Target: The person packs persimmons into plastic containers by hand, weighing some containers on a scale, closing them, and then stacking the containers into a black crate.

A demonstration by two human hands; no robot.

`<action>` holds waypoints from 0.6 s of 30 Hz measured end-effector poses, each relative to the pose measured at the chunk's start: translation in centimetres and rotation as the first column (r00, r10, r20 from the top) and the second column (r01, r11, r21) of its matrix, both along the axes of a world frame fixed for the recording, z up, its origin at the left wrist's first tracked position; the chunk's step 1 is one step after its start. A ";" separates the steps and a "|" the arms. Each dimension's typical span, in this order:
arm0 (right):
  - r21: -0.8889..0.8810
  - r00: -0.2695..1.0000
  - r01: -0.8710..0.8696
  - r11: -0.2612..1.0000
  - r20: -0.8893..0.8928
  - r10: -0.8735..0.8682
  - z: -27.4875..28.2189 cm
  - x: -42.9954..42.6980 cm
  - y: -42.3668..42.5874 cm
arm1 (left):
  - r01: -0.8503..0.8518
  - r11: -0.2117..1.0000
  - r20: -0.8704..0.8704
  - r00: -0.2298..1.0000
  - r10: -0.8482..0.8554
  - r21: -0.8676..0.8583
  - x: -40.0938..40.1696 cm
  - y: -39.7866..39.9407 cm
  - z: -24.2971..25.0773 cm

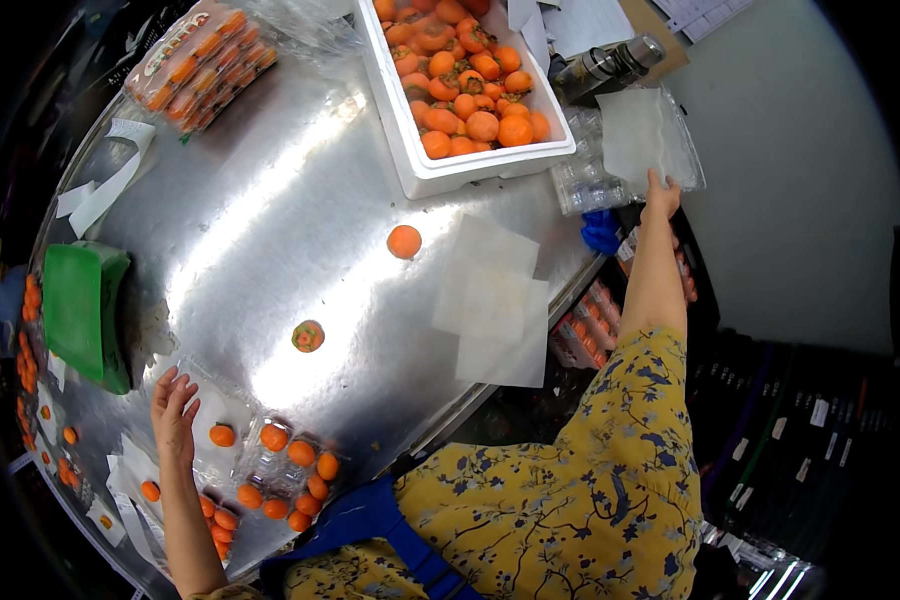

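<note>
My right hand [661, 196] reaches out at the upper right, its fingers at the lower edge of a white paper sheet [634, 135] lying on clear plastic trays [581, 180]. Whether it grips the sheet is hard to tell. At the lower left my left hand [174, 409] is raised with its fingers apart, holding nothing, beside a clear plastic sheet or lid with a persimmon [222, 434] on it. A clear tray [276, 469] near it carries several persimmons. A white foam box [412, 169] full of persimmons stands at the top. Two loose persimmons [404, 242] rest on the metal table [270, 225].
Overlapping paper sheets [499, 300] lie at the table's near edge. A green-topped object [75, 311] stands at the left, packed persimmons [202, 67] at the upper left. A glass bottle [589, 71] is right of the box. Black crates [787, 420] stand at the right.
</note>
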State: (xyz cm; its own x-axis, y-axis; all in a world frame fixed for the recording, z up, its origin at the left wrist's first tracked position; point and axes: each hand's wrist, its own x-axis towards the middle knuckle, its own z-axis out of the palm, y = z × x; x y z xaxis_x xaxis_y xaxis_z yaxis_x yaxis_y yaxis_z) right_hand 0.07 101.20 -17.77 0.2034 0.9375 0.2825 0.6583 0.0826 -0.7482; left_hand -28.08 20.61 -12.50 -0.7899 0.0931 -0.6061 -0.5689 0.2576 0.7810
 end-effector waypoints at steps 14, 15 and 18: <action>0.310 0.895 0.008 0.951 -0.426 0.131 6.6 3.0 6.6 | 0.056 0.998 0.032 0.998 -0.055 -0.016 -0.4 1.2 1.0; 0.337 0.898 -0.017 0.941 -0.409 0.162 8.1 3.8 6.9 | 0.043 0.999 0.051 0.998 -0.042 -0.024 -0.3 1.1 0.8; 0.337 0.896 -0.067 0.939 -0.394 0.206 13.0 2.8 3.6 | 0.040 0.999 0.053 0.998 -0.042 0.030 0.3 1.6 0.9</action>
